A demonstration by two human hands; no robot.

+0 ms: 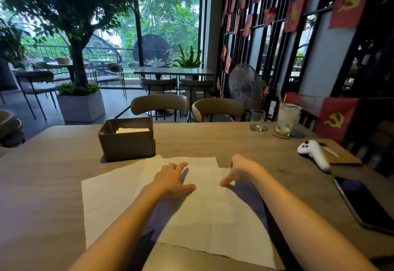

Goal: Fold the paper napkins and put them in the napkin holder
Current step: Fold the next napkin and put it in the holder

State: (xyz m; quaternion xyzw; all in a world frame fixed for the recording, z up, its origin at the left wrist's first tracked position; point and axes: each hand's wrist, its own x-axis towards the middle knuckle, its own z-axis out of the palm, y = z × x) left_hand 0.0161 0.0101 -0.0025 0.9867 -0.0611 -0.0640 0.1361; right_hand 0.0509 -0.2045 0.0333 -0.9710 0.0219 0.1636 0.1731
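Observation:
Several white paper napkins (204, 204) lie unfolded and overlapping on the wooden table (223, 140) in front of me. My left hand (172, 178) rests flat on the top napkin, fingers spread. My right hand (238, 170) is at that napkin's right edge, thumb pointing down onto the paper and fingers curled; whether it pinches the edge I cannot tell. The brown square napkin holder (126, 140) stands just beyond the napkins at the left, with folded white napkins (132, 130) inside it.
A white game controller (313, 153) lies on a wooden board at the right. A dark phone (366, 202) lies near the right edge. An iced drink (286, 119) and a small glass (258, 119) stand at the back right. Two chairs (160, 105) face the far edge.

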